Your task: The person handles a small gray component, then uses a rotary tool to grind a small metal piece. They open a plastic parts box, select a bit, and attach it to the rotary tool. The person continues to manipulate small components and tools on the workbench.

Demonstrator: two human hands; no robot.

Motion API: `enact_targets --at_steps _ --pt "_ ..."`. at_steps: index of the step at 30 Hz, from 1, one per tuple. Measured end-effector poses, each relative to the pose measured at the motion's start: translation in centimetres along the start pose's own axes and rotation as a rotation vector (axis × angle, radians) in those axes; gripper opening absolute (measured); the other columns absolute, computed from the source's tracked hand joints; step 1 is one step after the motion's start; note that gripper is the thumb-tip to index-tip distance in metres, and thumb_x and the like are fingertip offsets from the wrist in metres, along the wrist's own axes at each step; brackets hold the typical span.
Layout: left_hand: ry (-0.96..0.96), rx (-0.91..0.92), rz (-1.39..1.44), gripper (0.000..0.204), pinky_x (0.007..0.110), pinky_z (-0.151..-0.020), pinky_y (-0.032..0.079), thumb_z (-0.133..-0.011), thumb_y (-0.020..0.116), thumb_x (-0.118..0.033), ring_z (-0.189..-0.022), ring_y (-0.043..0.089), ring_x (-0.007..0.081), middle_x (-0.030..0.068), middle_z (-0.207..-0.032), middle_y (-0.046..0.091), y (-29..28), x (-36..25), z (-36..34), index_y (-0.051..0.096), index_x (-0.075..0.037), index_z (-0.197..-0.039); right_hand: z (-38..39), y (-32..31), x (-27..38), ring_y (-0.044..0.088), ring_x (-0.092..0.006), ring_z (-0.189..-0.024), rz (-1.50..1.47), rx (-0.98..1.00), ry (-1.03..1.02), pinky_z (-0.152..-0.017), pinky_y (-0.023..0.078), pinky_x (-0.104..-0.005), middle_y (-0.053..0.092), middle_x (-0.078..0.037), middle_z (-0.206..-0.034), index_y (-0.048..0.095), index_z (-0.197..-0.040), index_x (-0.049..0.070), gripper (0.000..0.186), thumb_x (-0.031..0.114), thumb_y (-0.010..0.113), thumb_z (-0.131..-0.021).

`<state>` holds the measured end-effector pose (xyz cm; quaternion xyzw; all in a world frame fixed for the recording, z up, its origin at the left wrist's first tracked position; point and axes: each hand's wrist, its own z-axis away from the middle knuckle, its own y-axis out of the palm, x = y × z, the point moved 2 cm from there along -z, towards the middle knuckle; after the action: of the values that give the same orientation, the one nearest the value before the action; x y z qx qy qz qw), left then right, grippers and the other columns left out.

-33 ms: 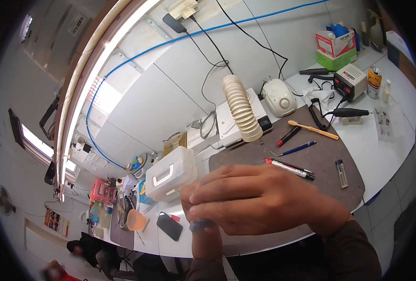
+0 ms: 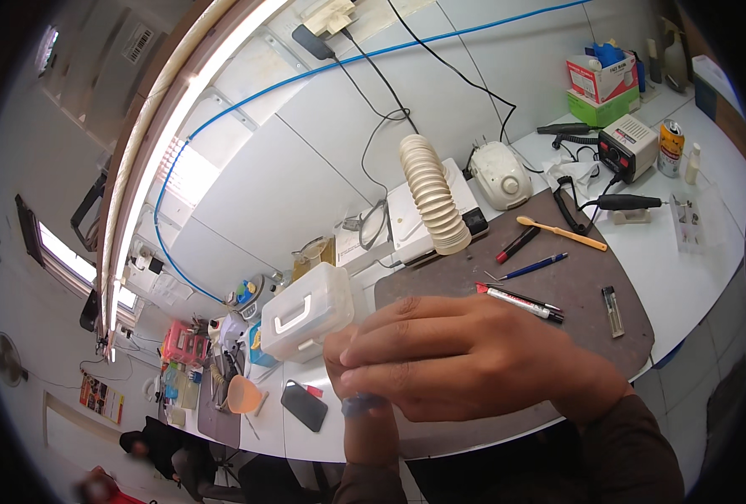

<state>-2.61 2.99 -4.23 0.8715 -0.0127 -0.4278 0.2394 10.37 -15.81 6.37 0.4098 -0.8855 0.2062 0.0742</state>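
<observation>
My right hand (image 2: 465, 357) reaches across in front of my left hand (image 2: 337, 365), its fingers bent and pressed together over it. Most of the left hand's fingers are hidden behind the right; the part that shows is curled. A small glossy dark blue piece (image 2: 363, 405) shows below the right fingertips, against the left hand near its wrist; which hand grips it is unclear. Behind my right hand, on the brown mat (image 2: 440, 281), lie a white marker (image 2: 520, 302), a blue pen (image 2: 534, 266), a red-and-black pen (image 2: 517, 245) and a wooden-handled toothbrush (image 2: 562, 233).
A translucent case (image 2: 310, 311) and a black phone (image 2: 304, 406) are to the left. A ribbed hose (image 2: 433, 195) hangs over the mat's back edge. Rightward are a small clear vial (image 2: 612, 312), a control box (image 2: 628, 147), a handpiece (image 2: 629, 202) and a can (image 2: 670, 149). Someone sits far left.
The dark blue piece sits very slightly differently by my left wrist. Otherwise my hands and the things on the bench look the same.
</observation>
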Motion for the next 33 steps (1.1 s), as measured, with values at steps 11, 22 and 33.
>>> enact_targets --at_steps 11,22,33 --pt "0.240 0.304 -0.249 0.019 0.023 -0.042 0.042 -0.082 0.077 -0.006 -0.047 0.060 0.0131 0.0065 -0.060 0.063 3.8 -1.8 -2.7 0.065 -0.001 -0.069 0.2 -0.8 0.1 0.063 -0.0285 -0.117 -0.012 0.094 -0.063 -0.088 0.058 -0.0374 0.066 -0.010 -0.122 0.069 -0.113 0.007 0.029 0.012 0.065 -0.085" --pt "0.186 0.161 -0.386 0.021 0.023 -0.040 0.041 -0.082 0.074 -0.003 -0.044 0.059 0.0128 0.0042 -0.056 0.060 5.9 -2.8 -2.4 0.064 -0.001 -0.064 0.2 -1.0 0.3 0.062 -0.0270 -0.120 0.004 0.121 -0.063 -0.086 0.060 -0.0370 0.067 -0.009 -0.122 0.069 -0.113 0.008 0.028 0.013 0.065 -0.086" --pt "0.196 -0.227 -0.091 0.018 0.024 -0.048 0.045 -0.077 0.083 -0.007 -0.053 0.062 0.0132 0.0047 -0.064 0.064 3.9 0.2 -0.7 0.066 -0.001 -0.073 0.3 -0.7 0.0 0.063 -0.0288 -0.118 -0.008 0.103 -0.039 -0.087 0.059 -0.0381 0.066 -0.012 -0.124 0.069 -0.117 0.005 0.034 0.008 0.064 -0.083"
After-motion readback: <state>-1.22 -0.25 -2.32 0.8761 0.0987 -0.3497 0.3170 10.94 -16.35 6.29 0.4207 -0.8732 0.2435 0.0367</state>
